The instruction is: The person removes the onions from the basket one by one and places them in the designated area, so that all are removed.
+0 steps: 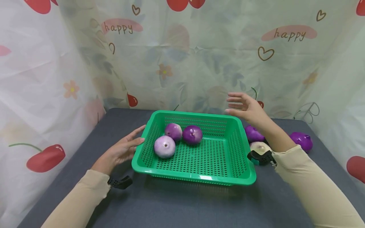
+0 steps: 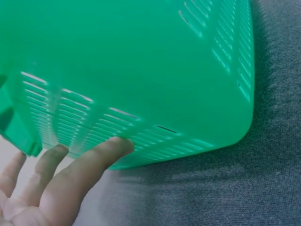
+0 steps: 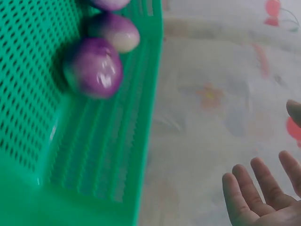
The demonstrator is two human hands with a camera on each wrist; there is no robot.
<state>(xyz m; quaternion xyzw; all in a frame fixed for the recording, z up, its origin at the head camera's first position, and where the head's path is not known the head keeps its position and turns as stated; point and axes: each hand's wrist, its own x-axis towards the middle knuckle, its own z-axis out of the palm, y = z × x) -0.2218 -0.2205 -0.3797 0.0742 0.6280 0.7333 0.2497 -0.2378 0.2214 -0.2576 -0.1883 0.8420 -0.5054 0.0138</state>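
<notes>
The left hand (image 1: 120,151), fingers extended, touches the basket (image 1: 228,179) to its right, which holds three onions (image 1: 192,135); the right hand (image 1: 246,108) hangs relaxed before the curtain (image 1: 196,63), its forearm (image 1: 278,136) partly hiding other onions (image 1: 253,133).

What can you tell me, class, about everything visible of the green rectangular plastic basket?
The green, rectangular, plastic-looking basket has slotted walls, a perforated base, rounded corners and a broad, smooth rim. It stands open side up on the dark grey, cloth-like table; whether its base lies fully flat is unclear. Three round, purple onions rest inside, toward its left end, where the person's bare left hand touches it.
</notes>
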